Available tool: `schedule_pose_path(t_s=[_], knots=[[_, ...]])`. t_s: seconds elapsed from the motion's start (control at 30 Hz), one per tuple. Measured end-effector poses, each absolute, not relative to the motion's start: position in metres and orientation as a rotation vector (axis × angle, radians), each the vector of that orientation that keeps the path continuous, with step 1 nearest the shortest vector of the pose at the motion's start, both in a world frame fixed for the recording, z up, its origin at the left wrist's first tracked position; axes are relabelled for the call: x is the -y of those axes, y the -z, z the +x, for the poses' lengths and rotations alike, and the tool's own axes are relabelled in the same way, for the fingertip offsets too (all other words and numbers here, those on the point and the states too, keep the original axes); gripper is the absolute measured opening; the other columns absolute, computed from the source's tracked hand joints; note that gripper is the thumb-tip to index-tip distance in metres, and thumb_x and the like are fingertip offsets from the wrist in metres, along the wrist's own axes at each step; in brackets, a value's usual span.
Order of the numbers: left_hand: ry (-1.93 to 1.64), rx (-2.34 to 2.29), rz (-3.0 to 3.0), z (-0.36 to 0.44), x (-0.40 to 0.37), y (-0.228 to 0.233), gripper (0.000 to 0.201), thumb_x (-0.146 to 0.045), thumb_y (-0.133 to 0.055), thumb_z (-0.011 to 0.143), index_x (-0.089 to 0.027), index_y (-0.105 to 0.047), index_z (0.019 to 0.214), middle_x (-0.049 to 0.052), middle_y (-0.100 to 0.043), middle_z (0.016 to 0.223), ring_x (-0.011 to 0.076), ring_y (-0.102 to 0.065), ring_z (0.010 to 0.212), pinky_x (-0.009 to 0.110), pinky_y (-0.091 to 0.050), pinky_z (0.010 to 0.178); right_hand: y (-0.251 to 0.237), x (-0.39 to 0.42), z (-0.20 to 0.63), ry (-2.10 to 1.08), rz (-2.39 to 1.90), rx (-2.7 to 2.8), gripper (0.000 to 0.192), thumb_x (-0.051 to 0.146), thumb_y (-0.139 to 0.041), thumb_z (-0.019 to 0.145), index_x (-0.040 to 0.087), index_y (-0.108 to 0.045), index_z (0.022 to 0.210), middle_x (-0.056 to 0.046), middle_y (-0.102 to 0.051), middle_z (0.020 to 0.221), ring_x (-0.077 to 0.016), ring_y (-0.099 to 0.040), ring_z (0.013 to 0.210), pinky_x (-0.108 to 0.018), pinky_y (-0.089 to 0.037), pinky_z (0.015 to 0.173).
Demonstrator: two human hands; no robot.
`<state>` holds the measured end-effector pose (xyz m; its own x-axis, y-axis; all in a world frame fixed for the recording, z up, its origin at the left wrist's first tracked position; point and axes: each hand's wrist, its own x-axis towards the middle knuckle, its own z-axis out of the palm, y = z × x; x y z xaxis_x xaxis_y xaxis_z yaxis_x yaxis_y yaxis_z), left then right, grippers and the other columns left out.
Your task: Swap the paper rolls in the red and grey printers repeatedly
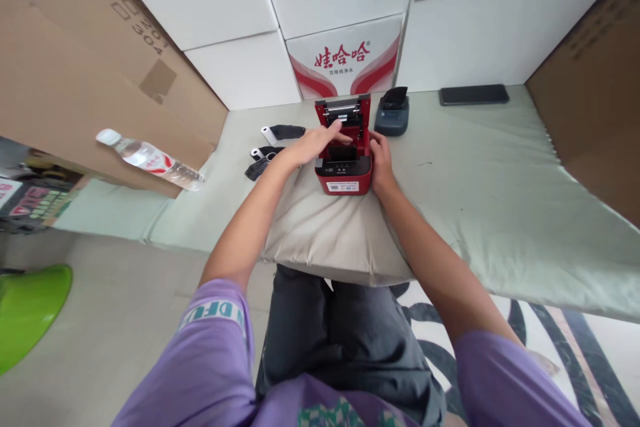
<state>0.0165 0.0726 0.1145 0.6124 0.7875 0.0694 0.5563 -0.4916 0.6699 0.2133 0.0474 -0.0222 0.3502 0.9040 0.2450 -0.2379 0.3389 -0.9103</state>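
A red label printer (345,181) stands on the pale green padded surface with its lid (345,110) raised. Inside, there is a dark compartment and a roller under the lid. My left hand (320,141) reaches over the printer's left side with fingers stretched into the opening; nothing shows in them. My right hand (381,160) is closed against the printer's right side, steadying it, its fingertips partly hidden. To the left lie a small white roll (269,135) with black wrapping and other rolls (257,154) like it. Behind on the right sits a small dark blue device (392,119) with black material on top.
A black phone (474,95) lies by the tiled wall. On the left, a water bottle (155,161) rests on its side near a large cardboard box (100,47). Another cardboard box (595,80) stands at right. A white and red carton panel (345,67) is behind the printer.
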Motion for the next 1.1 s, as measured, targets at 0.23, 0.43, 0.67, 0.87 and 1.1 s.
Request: schedule_pose_path(t_s=[0.23, 0.43, 0.67, 0.87, 1.1], knots=[[-0.867, -0.890, 2.394, -0.007, -0.047, -0.078, 0.061, -0.082, -0.066, 0.091, -0.027, -0.085, 0.105, 0.011, -0.085, 0.112, 0.0309, -0.075, 0.110, 0.052, -0.051, 0.110, 0.022, -0.052, 0.219, -0.949, -0.876, 0.959, 0.082, 0.088, -0.072, 0.077, 0.032, -0.064, 0.136, -0.008, -0.062, 0.160, -0.0304, -0.054, 0.154, -0.055, -0.037, 0.137], [-1.093, -0.847, 2.448, 0.005, -0.043, -0.067, 0.047, -0.067, -0.061, 0.101, -0.028, -0.082, 0.088, 0.008, -0.086, 0.097, 0.0288, -0.077, 0.099, 0.055, -0.053, 0.102, 0.021, -0.049, 0.220, -0.934, -0.888, 0.970, 0.088, 0.090, -0.074, 0.073, 0.030, -0.064, 0.136, -0.010, -0.062, 0.160, -0.0322, -0.053, 0.155, -0.056, -0.036, 0.137], [-1.335, -0.798, 2.338, 0.012, -0.032, -0.042, 0.045, -0.063, -0.053, 0.106, -0.031, -0.083, 0.097, 0.007, -0.086, 0.101, 0.0275, -0.076, 0.098, 0.055, -0.056, 0.100, 0.017, -0.044, 0.220, -0.921, -0.901, 1.005, 0.087, 0.089, -0.073, 0.075, 0.032, -0.063, 0.141, -0.008, -0.056, 0.168, -0.0319, -0.046, 0.162, -0.056, -0.033, 0.140], [-1.383, -0.809, 2.632, 0.015, -0.017, -0.015, 0.032, -0.047, -0.054, 0.110, -0.034, -0.082, 0.109, 0.005, -0.087, 0.111, 0.0261, -0.074, 0.107, 0.053, -0.050, 0.100, 0.008, -0.045, 0.231, -0.869, -0.859, 1.123, 0.088, 0.085, -0.069, 0.082, 0.035, -0.056, 0.154, -0.005, -0.047, 0.177, -0.0319, -0.041, 0.167, -0.054, -0.031, 0.141], [-1.681, -0.668, 2.709, 0.013, -0.019, -0.005, 0.036, -0.035, -0.042, 0.113, -0.026, -0.076, 0.110, 0.006, -0.086, 0.105, 0.0228, -0.074, 0.101, 0.045, -0.046, 0.096, -0.007, -0.088, 0.252, -0.773, -0.888, 1.296, 0.097, 0.090, -0.068, 0.079, 0.044, -0.047, 0.162, -0.001, -0.045, 0.177, -0.0376, -0.038, 0.168, -0.064, -0.034, 0.137]])
